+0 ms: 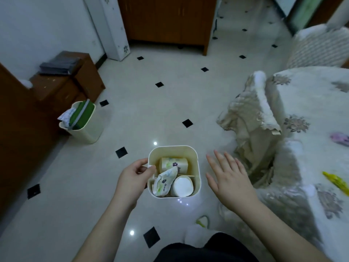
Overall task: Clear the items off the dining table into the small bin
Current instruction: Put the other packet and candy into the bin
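Observation:
My left hand (135,175) grips the left rim of a small cream bin (196,167), which it holds above the tiled floor. Inside the bin lie flower-printed paper cups (173,163), one crumpled (164,181) and one showing its white bottom (182,186), plus a thin wooden stick. My right hand (229,175) hovers just right of the bin, fingers spread and holding nothing. The dining table (306,103) with a pale flowered cloth is at the right; on it lie a yellow item (335,181) and a purple item (340,138).
A larger cream waste bin (88,129) with green packaging and paper stands on the floor at the left, beside a brown wooden cabinet (62,86). A cloth-covered chair (253,118) stands against the table. A brown cupboard (166,21) is at the back.

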`<state>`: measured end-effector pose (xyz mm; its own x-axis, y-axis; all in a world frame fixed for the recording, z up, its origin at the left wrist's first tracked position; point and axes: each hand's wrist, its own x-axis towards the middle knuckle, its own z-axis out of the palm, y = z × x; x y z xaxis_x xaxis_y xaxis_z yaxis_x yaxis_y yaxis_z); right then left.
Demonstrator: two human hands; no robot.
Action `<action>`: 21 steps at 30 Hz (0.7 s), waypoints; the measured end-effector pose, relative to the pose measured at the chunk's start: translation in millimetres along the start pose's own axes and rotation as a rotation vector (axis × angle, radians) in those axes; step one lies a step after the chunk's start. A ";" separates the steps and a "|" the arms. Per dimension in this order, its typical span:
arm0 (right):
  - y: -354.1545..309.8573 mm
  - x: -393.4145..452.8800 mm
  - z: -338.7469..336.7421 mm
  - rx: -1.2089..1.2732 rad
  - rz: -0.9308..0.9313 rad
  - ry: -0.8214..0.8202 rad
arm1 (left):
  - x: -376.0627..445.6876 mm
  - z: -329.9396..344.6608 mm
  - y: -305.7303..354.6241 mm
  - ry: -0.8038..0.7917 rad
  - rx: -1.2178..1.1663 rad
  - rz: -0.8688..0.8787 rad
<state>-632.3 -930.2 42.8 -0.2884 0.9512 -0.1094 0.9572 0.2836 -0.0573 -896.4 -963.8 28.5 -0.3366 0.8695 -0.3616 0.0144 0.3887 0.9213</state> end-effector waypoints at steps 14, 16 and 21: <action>150.7 99.2 -28.6 0.040 0.245 0.070 | 120.7 156.3 118.0 -0.250 0.040 0.092; 163.9 106.8 -32.8 0.059 0.282 0.080 | 132.1 172.2 129.2 -0.273 0.048 0.096; 186.8 127.1 -37.1 0.092 0.375 0.102 | 164.3 203.8 158.4 -0.370 0.080 0.133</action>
<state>-489.3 -751.8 55.0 0.0889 0.9952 -0.0406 0.9882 -0.0932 -0.1212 -757.5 -697.3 85.8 0.0345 0.9592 -0.2807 0.1127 0.2753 0.9547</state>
